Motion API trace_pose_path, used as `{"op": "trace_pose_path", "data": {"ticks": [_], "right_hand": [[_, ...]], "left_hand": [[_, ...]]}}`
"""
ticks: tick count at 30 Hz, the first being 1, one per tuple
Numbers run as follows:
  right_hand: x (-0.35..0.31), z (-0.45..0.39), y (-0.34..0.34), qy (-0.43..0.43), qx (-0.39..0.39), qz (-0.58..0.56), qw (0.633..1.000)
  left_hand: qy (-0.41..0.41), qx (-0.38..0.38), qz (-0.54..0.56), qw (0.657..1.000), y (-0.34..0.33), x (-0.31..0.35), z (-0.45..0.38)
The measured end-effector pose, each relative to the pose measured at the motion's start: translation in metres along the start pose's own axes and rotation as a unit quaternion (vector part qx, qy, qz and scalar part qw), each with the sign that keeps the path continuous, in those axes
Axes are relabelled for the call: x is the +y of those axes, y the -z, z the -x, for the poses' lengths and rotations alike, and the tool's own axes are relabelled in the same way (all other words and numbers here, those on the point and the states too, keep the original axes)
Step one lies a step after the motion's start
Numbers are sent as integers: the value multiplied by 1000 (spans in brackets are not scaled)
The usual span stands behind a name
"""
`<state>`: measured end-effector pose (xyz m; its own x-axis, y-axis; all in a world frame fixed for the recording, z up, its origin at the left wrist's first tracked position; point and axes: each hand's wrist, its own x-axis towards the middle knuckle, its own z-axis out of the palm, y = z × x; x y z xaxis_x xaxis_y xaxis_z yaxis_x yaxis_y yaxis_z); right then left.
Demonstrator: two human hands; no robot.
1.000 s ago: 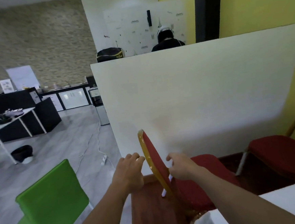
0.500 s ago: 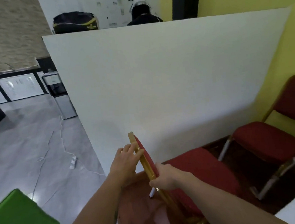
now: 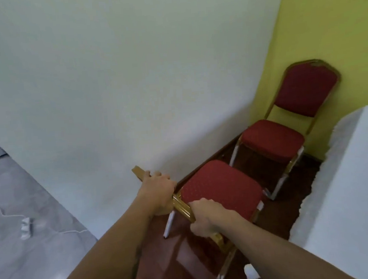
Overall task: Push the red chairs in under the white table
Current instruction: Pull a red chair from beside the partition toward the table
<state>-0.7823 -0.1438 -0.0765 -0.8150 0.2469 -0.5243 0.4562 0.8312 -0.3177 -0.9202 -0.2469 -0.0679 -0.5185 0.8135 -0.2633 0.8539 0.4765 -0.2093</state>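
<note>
A red chair (image 3: pixel 220 187) with a gold frame stands right below me, its seat facing away. My left hand (image 3: pixel 158 192) and my right hand (image 3: pixel 207 218) both grip the gold top rail of its backrest, left hand farther along the rail. A second red chair (image 3: pixel 273 139) stands beyond it, its back against the yellow wall. The white table (image 3: pixel 345 192), draped in a white cloth, fills the right edge of the view; both chairs stand to its left, outside it.
A tall white partition panel (image 3: pixel 119 82) runs along the left side of the chairs. The yellow wall (image 3: pixel 334 21) closes the far end. Dark red-brown floor lies under the chairs, grey tiled floor with a white cable and power strip (image 3: pixel 26 226) at the left.
My view has tilted down and to the right, so the room behind the partition and the green chair have left the frame. Both hands went from reaching to closed on the chair's top rail.
</note>
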Motion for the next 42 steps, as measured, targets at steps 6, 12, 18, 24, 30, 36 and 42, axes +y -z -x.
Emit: {"op": "trace_pose_path", "data": {"ticks": [6, 12, 18, 24, 30, 36, 42], "right_hand": [[61, 28, 10, -60, 5, -22, 998], [113, 66, 2, -100, 46, -66, 992], [147, 90, -25, -137, 111, -125, 976], [158, 103, -41, -138, 160, -88, 974], [147, 93, -24, -132, 140, -18, 981], [87, 52, -6, -125, 110, 26, 986], [32, 17, 6, -143, 100, 26, 984]], "left_hand": [[-27, -39, 99, 994, 13, 66, -19], [-10, 26, 417, 909, 19, 80, -11], [363, 39, 623, 692, 11, 114, 2], [373, 3, 758, 536, -4, 155, -34], [378, 44, 725, 574, 4, 153, -45], [306, 17, 713, 631, -22, 75, -105], [203, -50, 691, 692, -23, 23, -157]]}}
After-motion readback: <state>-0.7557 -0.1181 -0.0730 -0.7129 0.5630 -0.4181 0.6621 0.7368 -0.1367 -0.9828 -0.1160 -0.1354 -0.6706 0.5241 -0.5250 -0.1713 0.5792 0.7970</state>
